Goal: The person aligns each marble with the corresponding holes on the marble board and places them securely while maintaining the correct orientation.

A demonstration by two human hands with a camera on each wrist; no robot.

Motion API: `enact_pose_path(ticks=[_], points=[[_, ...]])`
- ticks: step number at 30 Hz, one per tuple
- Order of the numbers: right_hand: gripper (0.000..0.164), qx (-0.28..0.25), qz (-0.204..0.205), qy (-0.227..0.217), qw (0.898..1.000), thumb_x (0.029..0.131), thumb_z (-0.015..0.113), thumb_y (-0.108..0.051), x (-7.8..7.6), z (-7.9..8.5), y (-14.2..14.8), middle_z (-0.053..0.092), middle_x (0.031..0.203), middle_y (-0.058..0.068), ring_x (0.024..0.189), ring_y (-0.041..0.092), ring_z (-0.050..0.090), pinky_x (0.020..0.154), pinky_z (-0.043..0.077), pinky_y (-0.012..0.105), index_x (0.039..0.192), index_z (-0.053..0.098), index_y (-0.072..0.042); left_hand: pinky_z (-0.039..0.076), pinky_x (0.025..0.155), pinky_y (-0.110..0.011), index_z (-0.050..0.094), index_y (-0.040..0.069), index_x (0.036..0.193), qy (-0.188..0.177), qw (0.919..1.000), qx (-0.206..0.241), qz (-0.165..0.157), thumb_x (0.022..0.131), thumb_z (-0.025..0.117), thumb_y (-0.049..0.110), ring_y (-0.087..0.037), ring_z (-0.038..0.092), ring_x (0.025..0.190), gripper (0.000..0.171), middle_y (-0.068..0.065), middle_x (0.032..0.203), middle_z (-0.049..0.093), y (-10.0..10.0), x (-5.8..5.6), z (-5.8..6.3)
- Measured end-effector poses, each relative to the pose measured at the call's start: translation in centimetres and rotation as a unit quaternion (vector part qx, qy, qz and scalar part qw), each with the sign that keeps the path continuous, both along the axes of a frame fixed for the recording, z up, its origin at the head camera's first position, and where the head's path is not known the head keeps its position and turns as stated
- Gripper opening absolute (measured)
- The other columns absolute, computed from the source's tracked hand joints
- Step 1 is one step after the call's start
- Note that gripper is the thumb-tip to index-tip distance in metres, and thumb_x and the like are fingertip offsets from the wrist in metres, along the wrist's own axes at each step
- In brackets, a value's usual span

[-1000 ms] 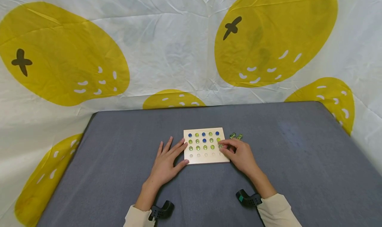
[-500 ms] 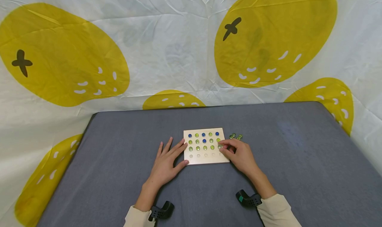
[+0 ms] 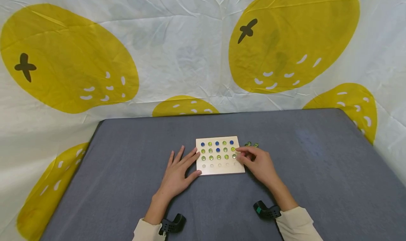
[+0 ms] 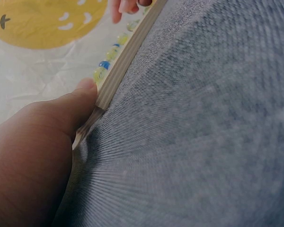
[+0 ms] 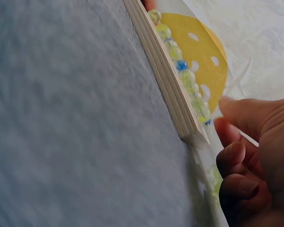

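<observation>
A pale wooden board [image 3: 220,170] lies on the table, with three rows of glass marbles, mostly yellow-green [image 3: 219,157] and a few blue [image 3: 217,150]; its nearest row shows bare hollows. My left hand [image 3: 177,172] is spread flat at the board's left side, fingertips and thumb on its edge. At the right edge is my right hand [image 3: 258,163], thumb and index finger beside the last marble [image 3: 234,156] of the third row. In the right wrist view that hand's [image 5: 255,151] fingers are loosely bent, with nothing seen between the tips.
Several loose green marbles [image 3: 248,143] lie just beyond the board's right side, partly behind the right hand. A grey cloth covers the table [image 3: 127,146]. A white curtain [image 3: 184,57] with yellow fruit shapes hangs behind the far edge.
My right hand has let go of the marble at the right end of the third row and drawn slightly right. The left hand stays in place on the board.
</observation>
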State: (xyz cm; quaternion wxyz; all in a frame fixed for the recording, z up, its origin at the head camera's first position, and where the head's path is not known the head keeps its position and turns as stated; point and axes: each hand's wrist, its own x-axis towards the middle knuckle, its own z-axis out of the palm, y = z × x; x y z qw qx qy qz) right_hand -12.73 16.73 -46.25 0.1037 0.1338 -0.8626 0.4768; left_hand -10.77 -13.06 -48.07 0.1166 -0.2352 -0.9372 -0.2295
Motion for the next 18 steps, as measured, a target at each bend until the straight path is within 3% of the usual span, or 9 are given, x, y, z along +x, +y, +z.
enact_pose_path(ticks=[18], points=[[0.016,-0.011,-0.042,0.006,0.999,0.087,0.073,-0.02,-0.4,0.8,2.7,0.063,0.08,-0.002,0.063,0.013,0.052,0.053,0.042,0.02,0.101,0.074,-0.012,0.008,0.112,-0.059,0.048,0.021,0.143,0.003,1.0,0.003,0.0,0.09,0.062,0.046,-0.035,0.021,0.141,0.061,0.002,0.148,0.04,0.1,0.1,0.0]])
